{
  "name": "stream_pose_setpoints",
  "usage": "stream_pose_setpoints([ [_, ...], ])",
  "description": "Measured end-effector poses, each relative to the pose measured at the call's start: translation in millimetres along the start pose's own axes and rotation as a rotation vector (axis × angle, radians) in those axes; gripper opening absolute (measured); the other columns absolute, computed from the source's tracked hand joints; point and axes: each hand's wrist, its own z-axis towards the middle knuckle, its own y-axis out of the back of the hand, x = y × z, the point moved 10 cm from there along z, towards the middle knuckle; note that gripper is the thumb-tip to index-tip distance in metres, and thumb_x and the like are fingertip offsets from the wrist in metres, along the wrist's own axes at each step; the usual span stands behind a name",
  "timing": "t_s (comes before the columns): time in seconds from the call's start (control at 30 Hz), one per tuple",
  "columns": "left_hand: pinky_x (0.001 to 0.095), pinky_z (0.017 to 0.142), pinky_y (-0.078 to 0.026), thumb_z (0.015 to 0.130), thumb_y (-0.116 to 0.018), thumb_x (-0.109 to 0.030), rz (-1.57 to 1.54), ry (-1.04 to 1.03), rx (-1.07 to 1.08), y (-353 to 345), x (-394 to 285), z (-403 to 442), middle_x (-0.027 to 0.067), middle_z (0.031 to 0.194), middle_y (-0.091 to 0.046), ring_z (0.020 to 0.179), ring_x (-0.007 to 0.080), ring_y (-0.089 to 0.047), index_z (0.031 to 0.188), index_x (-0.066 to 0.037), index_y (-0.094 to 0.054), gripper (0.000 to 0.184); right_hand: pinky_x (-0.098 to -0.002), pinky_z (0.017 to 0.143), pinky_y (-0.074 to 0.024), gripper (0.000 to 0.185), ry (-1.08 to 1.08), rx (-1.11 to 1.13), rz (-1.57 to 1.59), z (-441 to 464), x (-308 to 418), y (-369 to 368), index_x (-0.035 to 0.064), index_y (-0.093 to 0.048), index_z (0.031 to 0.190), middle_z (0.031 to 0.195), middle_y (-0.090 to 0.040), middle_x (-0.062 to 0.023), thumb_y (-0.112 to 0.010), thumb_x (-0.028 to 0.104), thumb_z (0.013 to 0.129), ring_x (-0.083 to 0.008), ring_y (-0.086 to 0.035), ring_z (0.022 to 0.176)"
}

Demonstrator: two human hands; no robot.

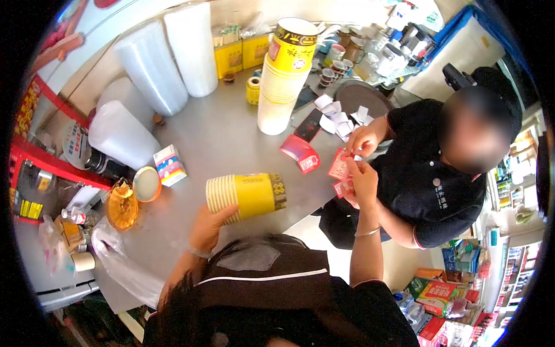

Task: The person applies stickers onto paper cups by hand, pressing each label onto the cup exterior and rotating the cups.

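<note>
On the table (196, 144), a cup stack (278, 95) stands behind the held cups (250, 196).

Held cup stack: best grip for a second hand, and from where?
Probably the smooth yellow body of the cup stack, from the right: it lies sideways, and the left hand covers part of the ribbed end.

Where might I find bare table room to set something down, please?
The widest bare patch of table lies between the small box and the tall cup stack, beyond the yellow cups in the left hand. A smaller one lies between that hand and the plastic bag. It is crowded right of the tall cup stack, with the phone and white slips.
</note>
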Motion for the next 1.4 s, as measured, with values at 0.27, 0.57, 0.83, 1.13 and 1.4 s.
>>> stream_pose_setpoints([
  [0.27, 0.0295, 0.079, -0.05, 0.083, -0.068, -0.011, -0.047, 0.061, -0.06, 5, 6, -2, 0.008, 0.102, -0.066, 0.089, 0.0161, -0.063, 0.111, 0.003, -0.06, 0.032, -0.025, 0.076, -0.0445, 0.014, -0.215, 0.45, 0.636, -85, 15, -114, 0.0003, -0.068, 0.084, 0.084, -0.066, -0.0024, -0.063, 0.013, 0.086, -0.0119, -0.059, 0.076],
  [0.57, 0.0319, 0.075, -0.052, 0.083, -0.068, -0.012, -0.251, 0.218, -0.093, 5, 26, 2, 0.0095, 0.099, -0.066, 0.086, 0.02, -0.065, 0.109, 0.003, -0.06, 0.031, -0.0291, 0.081, -0.0427, 0.013, 0.471, 0.505, 0.232, -121, 112, -144, -0.0011, -0.065, 0.079, 0.096, -0.062, -0.0079, -0.069, 0.011, 0.081, -0.0181, -0.056, 0.093],
  [0.83, 0.033, 0.079, -0.053, 0.084, -0.067, -0.012, -0.289, 0.254, -0.036, -7, 19, -1, 0.0094, 0.103, -0.065, 0.089, 0.0201, -0.065, 0.111, 0.002, -0.059, 0.032, -0.0318, 0.078, -0.0435, 0.014, 0.598, 0.462, 0.144, -125, 125, -145, -0.0011, -0.061, 0.075, 0.092, -0.061, -0.009, -0.071, 0.009, 0.077, -0.0234, -0.055, 0.089],
  [1.13, 0.033, 0.076, -0.054, 0.085, -0.066, -0.012, -0.337, 0.252, -0.032, -12, 18, -3, 0.009, 0.103, -0.065, 0.09, 0.0197, -0.065, 0.112, 0.001, -0.058, 0.031, -0.0516, 0.1, -0.0342, 0.026, 0.898, 0.3, -0.176, -141, 152, -136, 0.0032, -0.055, 0.088, 0.111, -0.054, -0.0126, -0.072, 0.013, 0.072, -0.0348, -0.05, 0.104],
  [1.4, 0.0319, 0.077, -0.053, 0.085, -0.065, -0.012, -0.333, 0.217, -0.042, -16, 10, -4, 0.0088, 0.104, -0.065, 0.09, 0.019, -0.065, 0.113, 0.0, -0.057, 0.031, -0.0498, 0.103, -0.0321, 0.05, 0.603, 0.133, -0.139, -133, 148, -117, -0.0008, -0.053, 0.116, 0.124, -0.05, -0.0172, -0.072, 0.016, 0.073, -0.0382, -0.047, 0.114],
])
